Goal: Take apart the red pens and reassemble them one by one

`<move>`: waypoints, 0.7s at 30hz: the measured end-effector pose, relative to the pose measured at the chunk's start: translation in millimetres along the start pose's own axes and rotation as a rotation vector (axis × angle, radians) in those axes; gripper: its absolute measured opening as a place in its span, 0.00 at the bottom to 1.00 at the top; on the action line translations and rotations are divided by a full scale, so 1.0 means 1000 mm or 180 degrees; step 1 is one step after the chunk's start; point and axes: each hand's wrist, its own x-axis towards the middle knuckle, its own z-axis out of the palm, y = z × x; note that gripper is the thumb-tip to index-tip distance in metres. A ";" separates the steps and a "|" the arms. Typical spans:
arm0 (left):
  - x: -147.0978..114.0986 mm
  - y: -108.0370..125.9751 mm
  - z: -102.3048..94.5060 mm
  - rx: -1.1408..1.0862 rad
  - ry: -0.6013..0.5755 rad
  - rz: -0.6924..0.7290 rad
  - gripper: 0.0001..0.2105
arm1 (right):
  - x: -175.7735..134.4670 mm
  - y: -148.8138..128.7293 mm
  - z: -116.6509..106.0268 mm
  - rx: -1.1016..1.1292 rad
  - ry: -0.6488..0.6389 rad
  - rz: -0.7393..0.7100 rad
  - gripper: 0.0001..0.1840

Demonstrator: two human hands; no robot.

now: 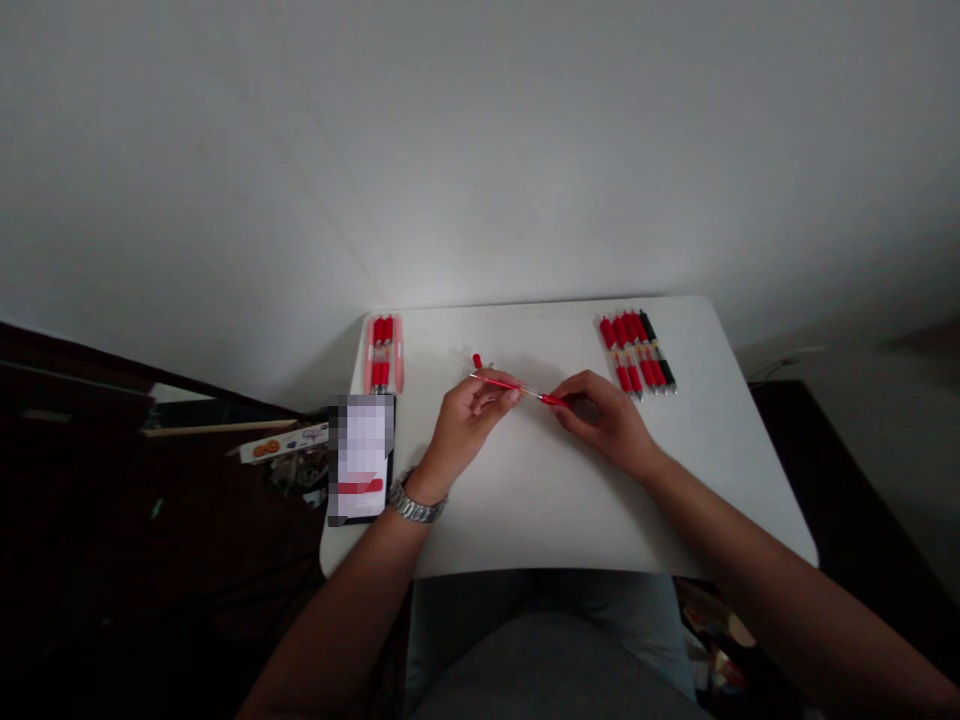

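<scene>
My left hand (466,418) is closed in a pinch on a thin pen refill (496,381) with red ink, its far end pointing left. Opposite it, my right hand (606,420) pinches a red pen piece (553,400), which looks like the grip end. The refill's metallic right end meets this red piece; whether it sits inside, I cannot tell. Just beyond my left fingers, another red pen part (477,360) lies on the white table (517,500), partly hidden by that hand. Both hands are held low above the tabletop.
Several red pens (626,350) and a dark pen (658,350) lie side by side at the back right. At the back left are red pens (382,350) between pink ones (399,352). A phone (361,460) rests at the left edge. A wall (525,200) stands behind.
</scene>
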 end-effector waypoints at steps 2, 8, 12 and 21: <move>0.000 0.001 0.000 -0.0034 0.0033 -0.0052 0.09 | 0.000 0.000 0.000 0.0011 0.0030 0.0012 0.04; 0.000 0.001 0.001 -0.0254 0.0164 -0.0110 0.12 | 0.000 0.001 -0.001 0.0088 0.0080 0.0146 0.07; 0.000 -0.001 -0.001 -0.0363 0.0221 -0.0022 0.10 | 0.000 0.002 -0.001 0.0081 0.0093 0.0129 0.06; 0.000 -0.002 -0.003 -0.0295 0.0301 -0.0042 0.10 | 0.000 0.000 -0.001 0.0164 0.0058 0.0170 0.08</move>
